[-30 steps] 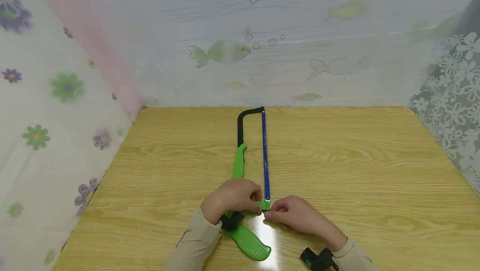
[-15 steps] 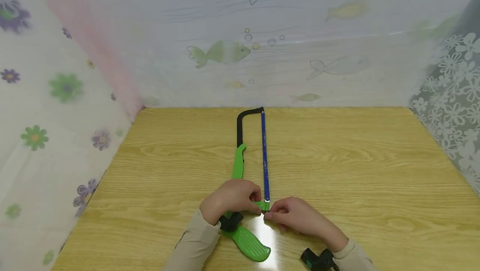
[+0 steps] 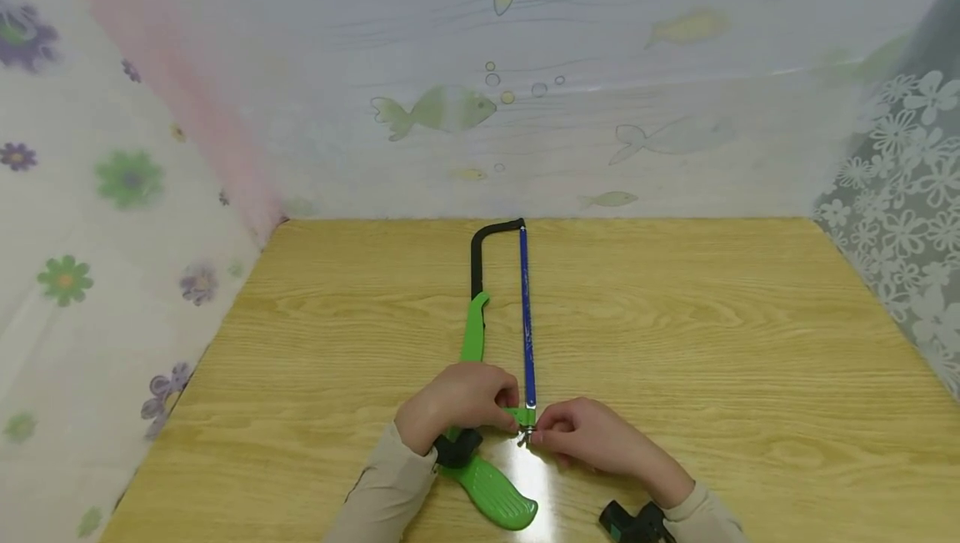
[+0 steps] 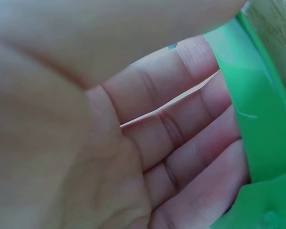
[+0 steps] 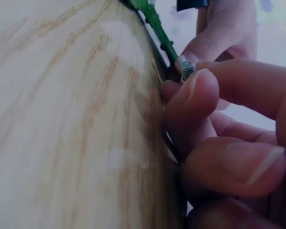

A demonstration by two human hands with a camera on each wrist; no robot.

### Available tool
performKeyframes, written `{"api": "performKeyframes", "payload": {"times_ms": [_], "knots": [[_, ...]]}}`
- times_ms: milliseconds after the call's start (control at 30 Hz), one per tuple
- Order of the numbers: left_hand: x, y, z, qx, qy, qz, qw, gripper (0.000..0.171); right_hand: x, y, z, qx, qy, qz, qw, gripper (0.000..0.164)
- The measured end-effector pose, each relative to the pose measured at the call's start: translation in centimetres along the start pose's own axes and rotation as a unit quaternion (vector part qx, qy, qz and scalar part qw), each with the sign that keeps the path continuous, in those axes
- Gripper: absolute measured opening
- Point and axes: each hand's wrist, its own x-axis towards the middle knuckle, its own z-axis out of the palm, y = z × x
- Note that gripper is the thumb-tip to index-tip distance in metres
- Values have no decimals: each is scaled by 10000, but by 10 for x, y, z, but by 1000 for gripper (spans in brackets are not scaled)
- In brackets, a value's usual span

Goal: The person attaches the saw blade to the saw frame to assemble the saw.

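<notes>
A hacksaw [image 3: 475, 330] lies flat, with a green and black frame and a ribbed green handle [image 3: 498, 500]. Its long blue blade [image 3: 527, 318] runs along the right side. My left hand [image 3: 465, 397] lies over the frame and grips the green part near the blade's lower end; the left wrist view has its fingers against the green frame [image 4: 260, 114]. At that same end, my right hand [image 3: 596, 439] pinches a small metal wing nut [image 3: 523, 439] between thumb and fingers. A threaded screw [image 5: 187, 70] shows beside these fingertips in the right wrist view.
The saw rests on a wood-grain table [image 3: 675, 318]. Behind it hangs a pale curtain [image 3: 570, 151] printed with fish, and a flowered sheet [image 3: 112, 234] is on the left. Black wrist cameras are worn on both wrists, the right one [image 3: 633, 522] low beside the table's near side.
The wing nut now shows more beside the right fingertips, which covered it earlier. The left hand keeps its hold. The whole scene has shifted slightly down and left in the head view.
</notes>
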Motion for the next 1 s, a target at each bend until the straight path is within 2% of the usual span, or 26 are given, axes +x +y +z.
{"api": "performKeyframes", "payload": {"times_ms": [167, 600, 800, 1000], "knots": [[-1, 0, 1, 21, 34, 34, 10000, 20, -1, 0, 1, 70, -19, -82, 9999, 20], [-1, 0, 1, 35, 62, 34, 10000, 18, 1, 3, 1, 439, 28, 17, 9990, 18], [-1, 1, 2, 19, 59, 66, 10000, 19, 1, 5, 2, 315, 64, 72, 9995, 18], [-1, 1, 1, 64, 82, -10, 9999, 19, 2, 3, 2, 31, 78, 10, 10000, 28]]}}
